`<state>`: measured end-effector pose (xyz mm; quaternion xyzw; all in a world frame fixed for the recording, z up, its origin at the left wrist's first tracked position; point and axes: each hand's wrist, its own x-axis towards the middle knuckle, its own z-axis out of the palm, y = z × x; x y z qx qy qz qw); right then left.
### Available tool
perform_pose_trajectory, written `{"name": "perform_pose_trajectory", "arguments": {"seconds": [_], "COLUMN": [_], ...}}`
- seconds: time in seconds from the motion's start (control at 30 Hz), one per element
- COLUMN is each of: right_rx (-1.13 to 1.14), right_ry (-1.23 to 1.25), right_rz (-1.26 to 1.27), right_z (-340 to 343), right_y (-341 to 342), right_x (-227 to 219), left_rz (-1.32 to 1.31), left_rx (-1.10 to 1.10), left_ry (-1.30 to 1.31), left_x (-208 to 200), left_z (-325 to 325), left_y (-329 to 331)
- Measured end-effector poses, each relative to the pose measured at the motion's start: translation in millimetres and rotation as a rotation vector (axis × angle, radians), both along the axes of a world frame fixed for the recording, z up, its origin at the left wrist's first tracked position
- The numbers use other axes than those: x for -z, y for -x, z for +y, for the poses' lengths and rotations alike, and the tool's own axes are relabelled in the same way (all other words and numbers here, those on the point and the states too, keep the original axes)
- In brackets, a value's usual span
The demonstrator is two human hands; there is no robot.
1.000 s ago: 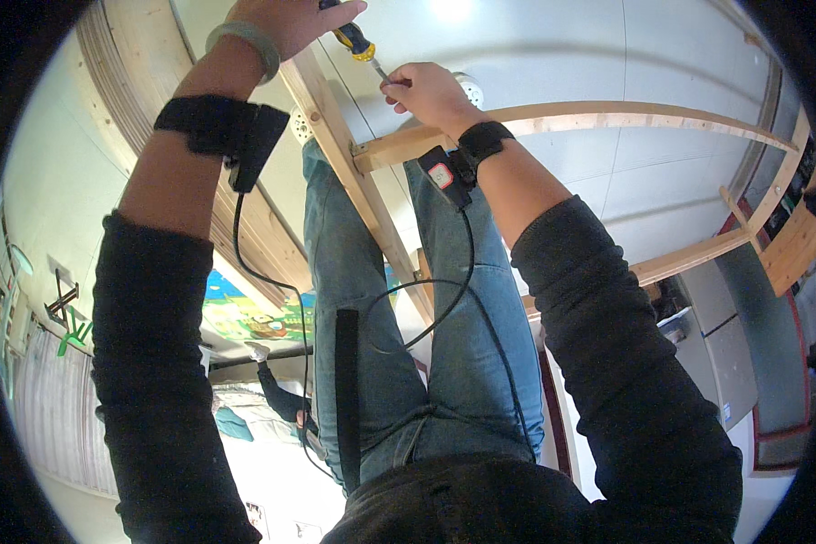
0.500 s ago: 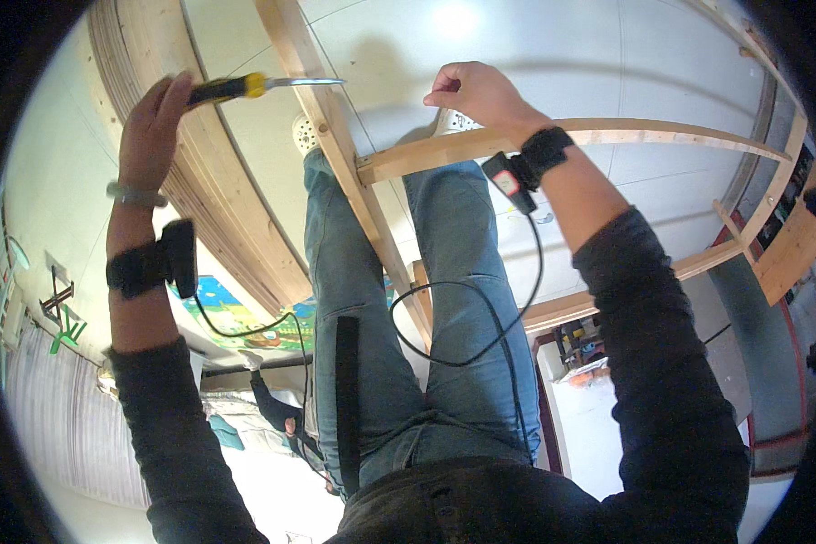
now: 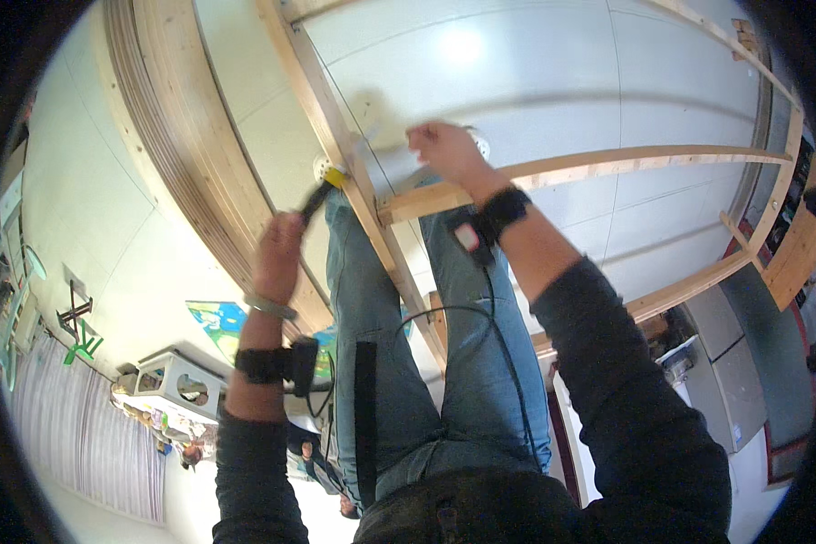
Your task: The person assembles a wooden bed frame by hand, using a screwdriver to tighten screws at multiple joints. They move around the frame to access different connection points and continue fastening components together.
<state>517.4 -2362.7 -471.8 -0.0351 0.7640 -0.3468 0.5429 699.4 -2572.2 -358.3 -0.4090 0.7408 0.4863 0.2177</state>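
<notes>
My left hand [image 3: 279, 249] is closed round the black handle of a slim-bladed hand tool [image 3: 317, 198] with a yellow collar. The tool points up and to the right, across the long wooden beam [image 3: 340, 150] of a timber frame; its metal blade is smeared by motion. My right hand [image 3: 449, 154] is just past the wooden crosspiece [image 3: 562, 170], right of the blade and apart from it. Its fingers are bunched together and somewhat blurred; anything held in them is too small or hidden to name.
My legs [image 3: 372, 299] stand within the frame, behind the beam. Stacked long planks [image 3: 199, 136] lie to the left. A black cable [image 3: 494, 335] loops between my wrists. At the lower left are a white cabinet [image 3: 177, 385] and other people [image 3: 313, 458].
My left hand has swung right and down with the tool, which now tilts upward over the beam. My right hand has moved down and slightly left. The view has shifted a little.
</notes>
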Motion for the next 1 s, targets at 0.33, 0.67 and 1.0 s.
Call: {"name": "perform_pose_trajectory", "arguments": {"seconds": [0.33,0.67,1.0], "right_rx": [0.953,0.164,0.211], "right_ry": [0.547,0.100,0.298], "right_rz": [-0.797,0.075,0.103], "right_z": [11.5,25.8,7.3], "right_y": [-20.6,7.4,80.3], "right_x": [-125.3,-122.0,-92.9], "left_rz": [-0.070,-0.116,0.081], "left_rx": [-0.071,0.350,-0.190], "left_ry": [-0.479,-0.254,0.401], "left_x": [-39.0,-31.9,10.5], "left_z": [87.0,116.6,30.2], "left_y": [67.7,106.3,121.6]}}
